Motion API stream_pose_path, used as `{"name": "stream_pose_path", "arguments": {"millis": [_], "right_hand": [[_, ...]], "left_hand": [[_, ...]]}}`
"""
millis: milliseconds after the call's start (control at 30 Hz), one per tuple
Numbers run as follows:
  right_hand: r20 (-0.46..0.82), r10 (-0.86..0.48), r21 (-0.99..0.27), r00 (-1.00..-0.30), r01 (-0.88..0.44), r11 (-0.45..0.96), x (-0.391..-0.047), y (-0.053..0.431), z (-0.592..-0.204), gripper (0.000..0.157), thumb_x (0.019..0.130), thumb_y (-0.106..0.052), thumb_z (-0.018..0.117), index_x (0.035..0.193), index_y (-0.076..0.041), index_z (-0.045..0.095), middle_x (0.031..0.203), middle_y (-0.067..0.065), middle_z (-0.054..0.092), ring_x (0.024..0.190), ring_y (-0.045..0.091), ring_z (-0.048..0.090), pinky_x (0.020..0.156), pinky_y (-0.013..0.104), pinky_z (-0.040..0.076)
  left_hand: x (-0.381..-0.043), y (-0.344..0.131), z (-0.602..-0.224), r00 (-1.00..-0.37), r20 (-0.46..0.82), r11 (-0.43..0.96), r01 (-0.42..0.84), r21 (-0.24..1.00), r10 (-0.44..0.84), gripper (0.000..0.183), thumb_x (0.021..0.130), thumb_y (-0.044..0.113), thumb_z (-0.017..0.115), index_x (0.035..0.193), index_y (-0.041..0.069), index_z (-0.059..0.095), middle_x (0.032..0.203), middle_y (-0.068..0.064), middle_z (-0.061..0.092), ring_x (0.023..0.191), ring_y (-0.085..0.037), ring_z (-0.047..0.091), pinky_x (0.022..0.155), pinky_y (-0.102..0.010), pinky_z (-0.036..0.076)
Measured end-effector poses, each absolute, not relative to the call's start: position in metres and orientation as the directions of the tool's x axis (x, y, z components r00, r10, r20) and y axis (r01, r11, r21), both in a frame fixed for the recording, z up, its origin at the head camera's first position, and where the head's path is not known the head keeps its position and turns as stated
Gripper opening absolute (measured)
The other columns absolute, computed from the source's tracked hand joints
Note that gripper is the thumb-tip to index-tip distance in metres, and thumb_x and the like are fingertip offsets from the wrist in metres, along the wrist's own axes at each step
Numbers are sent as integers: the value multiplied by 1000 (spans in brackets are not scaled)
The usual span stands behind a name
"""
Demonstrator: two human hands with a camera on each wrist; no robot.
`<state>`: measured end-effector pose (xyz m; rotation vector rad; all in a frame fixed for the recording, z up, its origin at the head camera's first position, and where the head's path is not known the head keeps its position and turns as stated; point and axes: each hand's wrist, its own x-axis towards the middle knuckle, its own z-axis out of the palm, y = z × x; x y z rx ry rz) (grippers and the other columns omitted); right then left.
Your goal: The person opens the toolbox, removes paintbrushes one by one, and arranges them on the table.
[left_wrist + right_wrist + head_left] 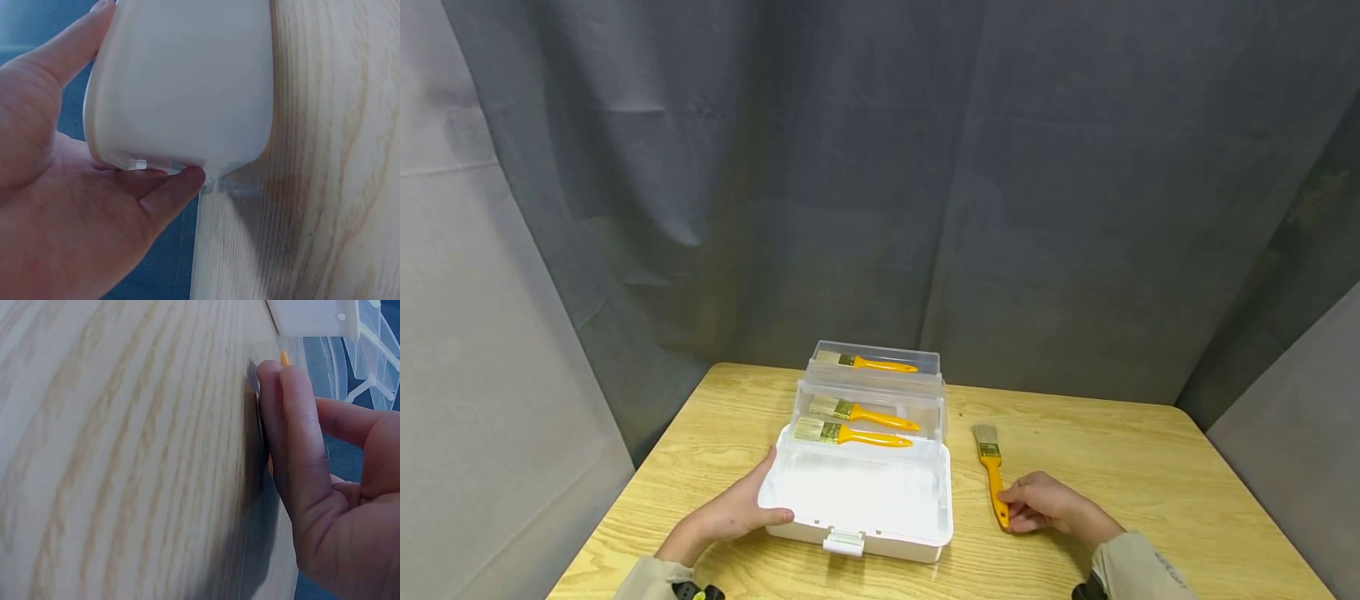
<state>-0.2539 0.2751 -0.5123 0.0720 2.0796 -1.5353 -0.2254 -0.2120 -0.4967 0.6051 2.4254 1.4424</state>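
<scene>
A white tool box (857, 496) stands with its clear tiered trays raised behind it. At its left side my left hand (737, 508) grips it, thumb on the front rim; the left wrist view has the thumb and fingers spread around the box's end wall (187, 81). To the right of the box, my right hand (1045, 502) pinches the yellow handle of a paintbrush (994, 479) near its tip, bristles pointing away. In the right wrist view the fingers (300, 419) hide most of that brush. The white base tray shows no brush in it.
The upper clear tray (880, 343) holds one paintbrush (883, 365). Two more, a rear brush (880, 417) and a front brush (876, 437), lie in the lower clear tray. A latch (844, 543) hangs at the front. Grey curtains (1037, 208) stand behind the wooden table (1120, 450).
</scene>
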Motion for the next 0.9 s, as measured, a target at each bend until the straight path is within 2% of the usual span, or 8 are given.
{"name": "stream_pose_path", "arguments": {"millis": [300, 500, 600, 733, 900], "right_hand": [[-432, -230, -861, -872, 322, 394, -255, 275, -509, 21, 91, -15, 61, 87, 6, 61, 67, 10, 62, 55, 12, 65, 52, 24, 53], [-330, -245, -865, -911, 188, 466, -264, 275, -489, 25, 93, -17, 59, 89, 8, 59, 66, 10, 62, 54, 15, 62, 51, 28, 52], [-244, -260, -867, -934, 90, 491, -273, 271, -474, 26, 93, -18, 59, 92, 8, 60, 72, 14, 63, 60, 20, 62, 55, 33, 52], [-136, -264, -857, -955, -20, 515, -287, 264, -454, 27, 94, -20, 59, 97, 6, 62, 82, 18, 64, 72, 25, 63, 68, 41, 54], [-48, -256, -840, -966, -100, 534, -306, 253, -437, 28, 94, -20, 60, 105, 5, 62, 86, 14, 65, 78, 24, 63, 76, 44, 53]], "left_hand": [[-225, -212, -497, -883, -12, 430, 217, 876, 469, 114, 79, 28, 77, 149, -2, -8, 155, -24, -4, 140, -40, 4, 108, -57, 10], [-225, -212, -496, -883, -18, 436, 214, 874, 469, 114, 79, 29, 77, 149, -2, -8, 155, -23, -4, 140, -40, 4, 108, -56, 10], [-225, -212, -496, -884, -24, 436, 206, 876, 466, 115, 79, 29, 77, 149, -2, -8, 155, -23, -4, 140, -40, 5, 108, -56, 10], [-226, -213, -496, -883, -25, 433, 204, 878, 468, 115, 79, 29, 77, 149, -1, -8, 155, -23, -4, 140, -39, 5, 109, -56, 11], [-226, -213, -497, -883, -19, 432, 210, 877, 469, 114, 79, 28, 77, 149, -1, -8, 155, -24, -4, 140, -40, 5, 108, -57, 11]]}}
